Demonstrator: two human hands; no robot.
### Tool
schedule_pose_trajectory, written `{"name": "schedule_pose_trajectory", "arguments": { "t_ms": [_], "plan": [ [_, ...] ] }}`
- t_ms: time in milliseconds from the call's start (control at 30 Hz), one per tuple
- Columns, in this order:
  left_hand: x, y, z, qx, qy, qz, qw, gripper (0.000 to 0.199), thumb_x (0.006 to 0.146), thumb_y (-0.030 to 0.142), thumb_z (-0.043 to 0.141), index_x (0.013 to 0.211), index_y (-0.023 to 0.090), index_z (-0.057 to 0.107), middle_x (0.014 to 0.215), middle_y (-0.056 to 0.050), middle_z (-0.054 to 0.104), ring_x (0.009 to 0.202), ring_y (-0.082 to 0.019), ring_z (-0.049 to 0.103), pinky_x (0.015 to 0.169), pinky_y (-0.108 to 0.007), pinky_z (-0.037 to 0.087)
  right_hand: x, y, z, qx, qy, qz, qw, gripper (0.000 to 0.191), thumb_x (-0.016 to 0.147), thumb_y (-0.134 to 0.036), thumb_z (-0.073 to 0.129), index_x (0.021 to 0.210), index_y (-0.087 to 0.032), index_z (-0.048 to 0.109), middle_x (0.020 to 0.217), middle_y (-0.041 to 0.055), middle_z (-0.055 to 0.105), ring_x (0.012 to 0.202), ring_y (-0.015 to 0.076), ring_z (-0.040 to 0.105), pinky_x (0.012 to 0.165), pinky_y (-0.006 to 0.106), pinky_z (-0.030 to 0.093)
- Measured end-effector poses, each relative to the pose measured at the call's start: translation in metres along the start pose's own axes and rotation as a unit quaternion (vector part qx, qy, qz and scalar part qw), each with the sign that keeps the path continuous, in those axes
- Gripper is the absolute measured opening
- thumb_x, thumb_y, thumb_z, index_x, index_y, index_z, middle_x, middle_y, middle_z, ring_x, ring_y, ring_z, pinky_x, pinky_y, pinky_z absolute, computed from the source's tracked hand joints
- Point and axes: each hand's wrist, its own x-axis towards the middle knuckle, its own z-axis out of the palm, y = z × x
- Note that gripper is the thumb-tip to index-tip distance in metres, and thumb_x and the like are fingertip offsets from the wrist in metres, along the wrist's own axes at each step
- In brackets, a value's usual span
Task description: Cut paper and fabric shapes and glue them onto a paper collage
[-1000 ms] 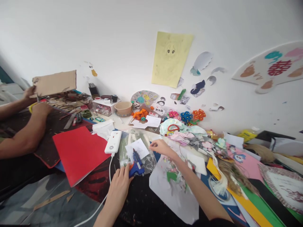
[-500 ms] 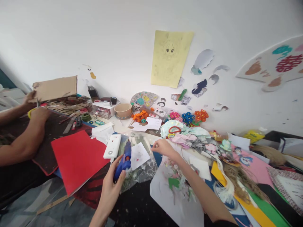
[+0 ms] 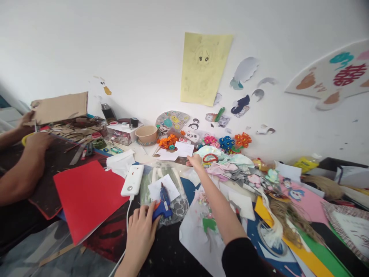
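A blue glue gun [image 3: 164, 202] lies over a small white paper [image 3: 167, 184] and a clear plastic bag [image 3: 180, 200]. The fingertips of my left hand [image 3: 143, 227] rest at the gun's handle, the fingers bent and close together. Farther forward, my right hand [image 3: 195, 160] reaches to the lower right edge of a white sheet with cut-outs [image 3: 184, 148]; its fingers are bent together, and what they hold, if anything, is too small to make out. Left of the gun is a white power bank [image 3: 132, 180] with a cable.
At the left, another person's hands hold cardboard [image 3: 60, 109] and yellow-handled scissors [image 3: 27, 138]. Red paper [image 3: 89, 196] lies in front of them. A beige bowl [image 3: 146, 134] and orange flowers [image 3: 168, 141] stand at the back. Fabric scraps [image 3: 227, 169] and twine [image 3: 285, 213] cover the right.
My right hand has moved forward to the white sheet. The glue gun, held up in my left hand before, is now lower and farther right, its handle under my fingertips.
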Motion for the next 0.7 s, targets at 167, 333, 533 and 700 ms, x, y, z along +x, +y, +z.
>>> {"name": "schedule_pose_trajectory", "arguments": {
  "t_ms": [167, 333, 533, 700],
  "plan": [
    [0.003, 0.006, -0.025, 0.024, 0.024, -0.008, 0.999, 0.041, 0.099, 0.037, 0.046, 0.135, 0.020, 0.055, 0.122, -0.013, 0.062, 0.108, -0.032, 0.055, 0.086, -0.044, 0.044, -0.004, -0.009, -0.004, 0.046, 0.052, -0.050, 0.996, 0.035, 0.096, -0.037, 0.060, 0.126, -0.019, 0.058, 0.128, 0.0096, 0.059, 0.107, 0.0219, 0.062, 0.090, 0.043, 0.055],
    [0.007, 0.026, -0.035, -0.063, 0.028, 0.021, 0.997, 0.032, 0.100, 0.031, 0.043, 0.127, 0.023, 0.059, 0.119, -0.010, 0.064, 0.107, -0.029, 0.058, 0.085, -0.041, 0.045, -0.026, -0.013, -0.029, 0.118, 0.136, -0.163, 0.970, 0.029, 0.097, -0.040, 0.054, 0.097, -0.013, 0.067, 0.099, 0.0101, 0.072, 0.087, 0.0200, 0.070, 0.084, 0.034, 0.056],
    [0.034, 0.076, -0.023, -0.349, -0.022, 0.008, 0.937, 0.037, 0.097, 0.040, 0.048, 0.126, 0.019, 0.058, 0.115, -0.012, 0.066, 0.108, -0.030, 0.060, 0.094, -0.049, 0.044, -0.096, 0.002, -0.075, 0.217, 0.211, -0.277, 0.912, 0.042, 0.088, -0.059, 0.057, 0.082, -0.017, 0.065, 0.085, 0.0091, 0.076, 0.072, 0.0215, 0.073, 0.070, 0.032, 0.058],
    [0.078, 0.147, -0.029, -0.786, -0.183, -0.084, 0.584, 0.072, 0.087, 0.072, 0.051, 0.131, 0.015, 0.053, 0.130, -0.021, 0.062, 0.107, -0.030, 0.066, 0.091, -0.044, 0.050, -0.178, 0.051, -0.104, 0.326, 0.299, -0.313, 0.840, 0.031, 0.082, -0.047, 0.072, 0.077, -0.017, 0.070, 0.075, 0.0067, 0.075, 0.064, 0.0204, 0.070, 0.063, 0.032, 0.057]
  ]
}}
